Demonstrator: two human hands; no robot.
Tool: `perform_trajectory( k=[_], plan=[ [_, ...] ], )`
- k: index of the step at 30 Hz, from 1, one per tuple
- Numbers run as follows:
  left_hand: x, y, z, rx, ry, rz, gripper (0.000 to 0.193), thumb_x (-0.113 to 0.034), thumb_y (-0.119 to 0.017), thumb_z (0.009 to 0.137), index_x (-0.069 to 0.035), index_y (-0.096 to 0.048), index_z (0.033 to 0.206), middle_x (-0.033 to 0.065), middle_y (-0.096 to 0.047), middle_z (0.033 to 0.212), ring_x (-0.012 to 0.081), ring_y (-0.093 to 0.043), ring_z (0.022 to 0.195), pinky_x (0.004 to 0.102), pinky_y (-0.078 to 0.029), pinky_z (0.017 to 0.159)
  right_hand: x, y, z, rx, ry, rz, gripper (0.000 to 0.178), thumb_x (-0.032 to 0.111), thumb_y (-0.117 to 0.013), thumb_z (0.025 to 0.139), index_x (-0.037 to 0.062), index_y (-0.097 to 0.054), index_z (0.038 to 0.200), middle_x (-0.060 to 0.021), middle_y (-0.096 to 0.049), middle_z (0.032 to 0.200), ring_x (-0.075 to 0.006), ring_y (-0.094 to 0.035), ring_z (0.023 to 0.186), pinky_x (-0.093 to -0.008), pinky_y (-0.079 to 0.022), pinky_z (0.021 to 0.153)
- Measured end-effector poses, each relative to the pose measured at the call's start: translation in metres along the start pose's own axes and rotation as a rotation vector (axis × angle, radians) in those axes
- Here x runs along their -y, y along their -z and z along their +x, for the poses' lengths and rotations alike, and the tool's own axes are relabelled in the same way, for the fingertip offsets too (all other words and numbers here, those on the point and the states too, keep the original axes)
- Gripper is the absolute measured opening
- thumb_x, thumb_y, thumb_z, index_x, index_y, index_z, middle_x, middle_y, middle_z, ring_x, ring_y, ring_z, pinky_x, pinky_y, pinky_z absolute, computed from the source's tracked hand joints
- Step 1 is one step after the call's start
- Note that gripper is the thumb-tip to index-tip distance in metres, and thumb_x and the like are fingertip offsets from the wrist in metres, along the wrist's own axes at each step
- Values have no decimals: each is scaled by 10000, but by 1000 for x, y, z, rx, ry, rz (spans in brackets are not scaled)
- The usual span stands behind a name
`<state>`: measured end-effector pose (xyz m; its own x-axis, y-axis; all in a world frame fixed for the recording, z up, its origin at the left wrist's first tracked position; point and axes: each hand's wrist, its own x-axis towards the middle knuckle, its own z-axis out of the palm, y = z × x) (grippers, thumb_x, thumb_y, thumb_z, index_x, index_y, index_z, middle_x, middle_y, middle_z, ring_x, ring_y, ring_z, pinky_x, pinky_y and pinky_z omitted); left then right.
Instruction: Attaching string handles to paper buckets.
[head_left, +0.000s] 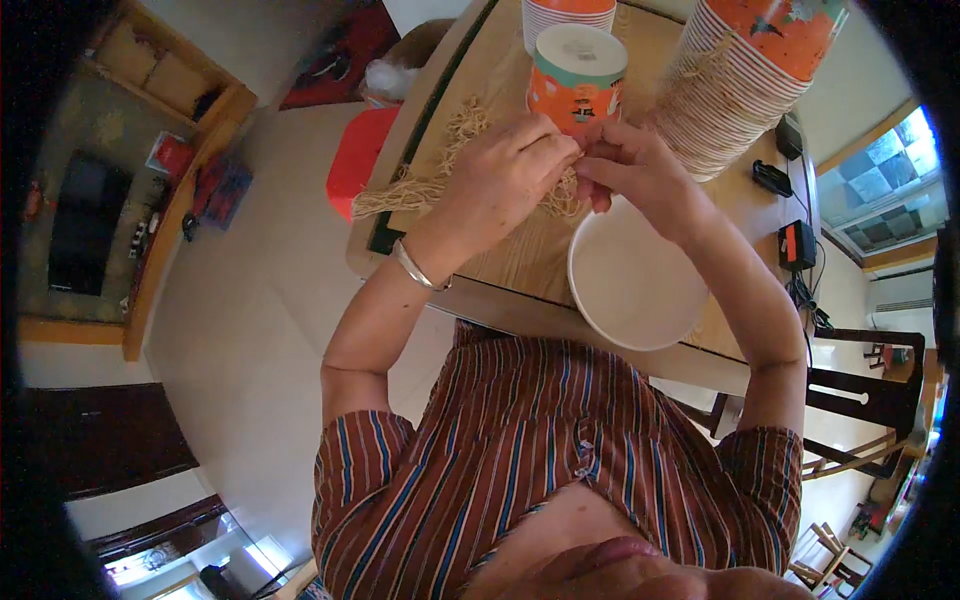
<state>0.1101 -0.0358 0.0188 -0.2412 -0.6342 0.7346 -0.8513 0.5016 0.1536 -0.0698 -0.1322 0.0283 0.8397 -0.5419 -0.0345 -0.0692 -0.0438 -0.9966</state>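
My left hand (505,178), with a silver bangle at its wrist, and my right hand (645,165) meet over the table, fingertips pinched close together. What lies between the fingers is too small to make out. Loose beige cord (562,196) shows just under them, and more beige cord (468,122) lies tangled beyond my left hand. A bundle of cord strands (400,197) reaches out over the table's left edge. Just beyond the hands an orange paper bucket (578,75) stands upside down, its pale base up. An open white bucket (640,280) sits below my right hand, near the front edge.
A tall stack of nested paper buckets (745,95) leans at the far right of the wooden table (520,285). Another bucket stack (568,14) stands at the back. A red stool (355,160) is to the left. Black adapters (797,245) and cables line the right edge, by a dark chair (870,385).
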Motion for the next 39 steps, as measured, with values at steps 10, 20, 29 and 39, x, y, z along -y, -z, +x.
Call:
perform_trajectory(
  k=[10,20,29,39],
  plan=[
    [6,9,-1,-201,502,-326,89,-83,-585,942,-61,-635,1012,52,-589,826,119,-594,714,252,-466,617,2,5,-15,-103,53,124,107,170,-633,930,74,-630,882,40,-562,674,-34,-508,603,-199,-392,519],
    [-30,13,11,175,713,-734,458,-388,-436,1029,-16,-612,829,10,-562,679,86,-526,601,252,-427,556,13,-2,-34,-91,109,40,98,179,-620,938,90,-636,900,51,-558,679,-17,-499,623,-194,-383,531],
    [-34,-3,21,228,753,-806,263,-220,-510,1012,-37,-566,833,-19,-532,675,65,-532,618,235,-444,560,5,9,-37,-108,161,-28,70,132,-627,928,73,-617,892,73,-518,714,-3,-450,654,-189,-364,561],
    [-27,-5,17,220,608,-870,116,-108,-515,993,-9,-531,935,17,-570,749,74,-562,696,242,-484,631,15,0,-44,-262,317,-268,75,56,-652,894,61,-579,908,48,-507,750,-24,-439,671,-212,-378,572]
  ],
)
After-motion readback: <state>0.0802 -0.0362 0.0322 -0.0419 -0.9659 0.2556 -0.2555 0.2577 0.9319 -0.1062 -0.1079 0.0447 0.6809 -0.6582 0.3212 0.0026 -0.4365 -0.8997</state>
